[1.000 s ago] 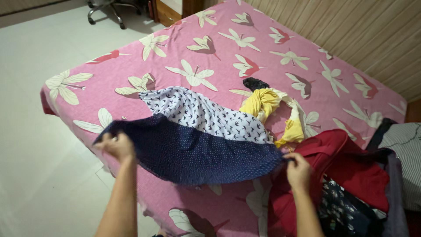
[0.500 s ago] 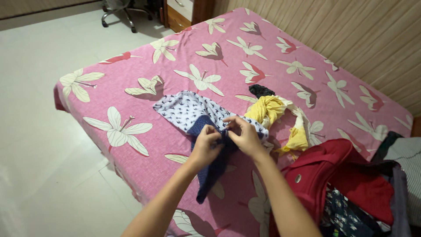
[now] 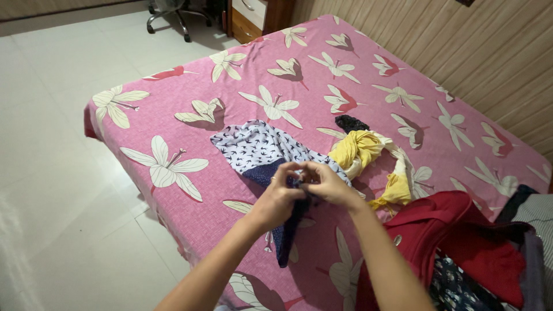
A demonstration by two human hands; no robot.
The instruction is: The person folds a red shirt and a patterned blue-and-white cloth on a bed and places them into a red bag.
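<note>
Pink sheeting printed with pale flowers covers the bed point(image 3: 242, 75), which fills most of the view; at its near right corner lies a red bag point(image 3: 455, 230), and toward the wall from the bag sits a yellow cloth point(image 3: 363, 151) in a twisted heap. Near the bed's front edge, just left of the yellow cloth, the left hand point(image 3: 278, 198) and right hand point(image 3: 327, 184) meet, fingers pinching a navy dotted garment point(image 3: 288, 236) whose loose end hangs below them, its white bird-print part point(image 3: 253, 147) flat on the bed beyond.
</note>
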